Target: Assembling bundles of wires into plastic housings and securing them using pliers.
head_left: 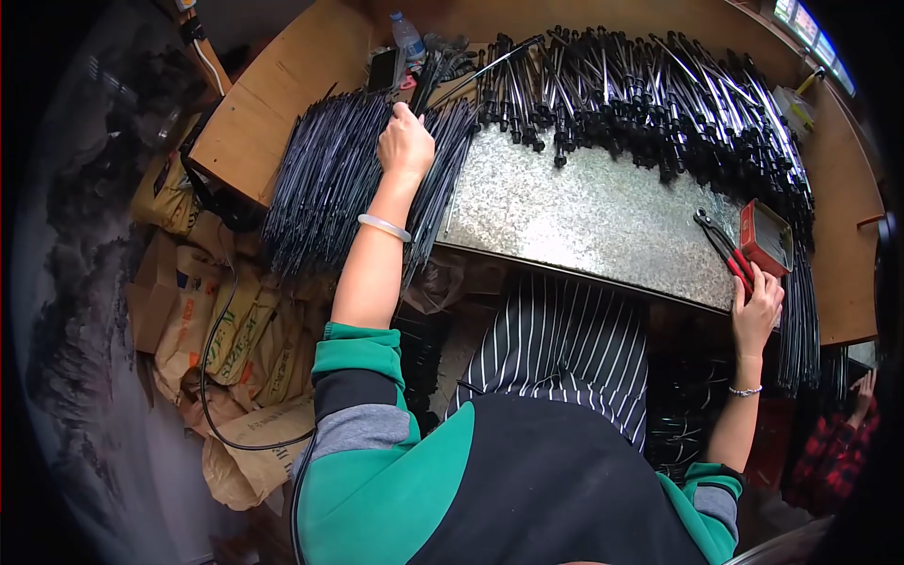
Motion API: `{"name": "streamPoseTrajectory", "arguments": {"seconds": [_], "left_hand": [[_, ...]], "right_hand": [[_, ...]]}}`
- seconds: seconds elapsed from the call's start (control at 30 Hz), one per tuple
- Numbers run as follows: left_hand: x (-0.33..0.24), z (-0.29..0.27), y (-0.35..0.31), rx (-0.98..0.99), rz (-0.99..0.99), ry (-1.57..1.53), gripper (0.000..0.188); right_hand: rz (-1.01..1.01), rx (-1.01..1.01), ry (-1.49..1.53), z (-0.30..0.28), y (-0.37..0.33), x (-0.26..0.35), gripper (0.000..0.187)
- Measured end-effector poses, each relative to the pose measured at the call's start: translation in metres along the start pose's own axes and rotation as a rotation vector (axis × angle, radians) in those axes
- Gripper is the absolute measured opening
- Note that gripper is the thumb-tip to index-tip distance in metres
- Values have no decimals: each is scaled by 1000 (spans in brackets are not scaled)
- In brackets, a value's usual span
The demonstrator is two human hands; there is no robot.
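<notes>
At the far left of the bench, my left hand (407, 141) is closed. Dark slender parts (426, 83) show just beyond its fingers, but what it grips is unclear. Under and beside it lies a wide bundle of thin black rods (325, 174). My right hand (759, 306) is at the near right corner of the bench, its fingers on the red handles of a pair of pliers (723, 243). The pliers lie on the speckled metal bench top (565, 207), jaws pointing away from me. Beside them stands a small red open box (766, 235).
A thick row of black-and-silver rods (640, 94) lines the back, with more rods (800, 320) over the right edge. A water bottle (407, 36) stands back left. Wooden panels (282, 94) wall the bench. Sacks (240, 339) and a cable (205, 386) are at left. Another person's red-checked sleeve (833, 452) shows lower right.
</notes>
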State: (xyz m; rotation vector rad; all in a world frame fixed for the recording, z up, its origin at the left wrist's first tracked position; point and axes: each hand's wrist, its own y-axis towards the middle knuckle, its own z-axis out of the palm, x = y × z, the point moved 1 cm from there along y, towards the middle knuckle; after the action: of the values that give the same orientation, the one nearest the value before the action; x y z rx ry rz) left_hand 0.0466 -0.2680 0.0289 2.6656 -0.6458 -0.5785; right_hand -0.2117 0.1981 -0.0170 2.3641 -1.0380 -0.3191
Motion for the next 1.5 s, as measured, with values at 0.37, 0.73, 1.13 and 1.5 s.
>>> {"name": "streamPoseTrajectory", "arguments": {"seconds": [0.37, 0.73, 1.13, 1.5], "left_hand": [[-175, -71, -99, -362, 779, -878, 29], [-178, 29, -184, 117, 515, -1107, 31], [-103, -9, -308, 1668, -581, -1510, 31], [-115, -39, -281, 1639, -272, -1351, 37]], "right_hand": [[-180, 62, 1430, -58, 73, 147, 87], [-119, 45, 1953, -73, 100, 173, 32], [406, 402, 1145, -3, 35, 120, 84], [312, 330, 1216, -29, -22, 77, 42]]}}
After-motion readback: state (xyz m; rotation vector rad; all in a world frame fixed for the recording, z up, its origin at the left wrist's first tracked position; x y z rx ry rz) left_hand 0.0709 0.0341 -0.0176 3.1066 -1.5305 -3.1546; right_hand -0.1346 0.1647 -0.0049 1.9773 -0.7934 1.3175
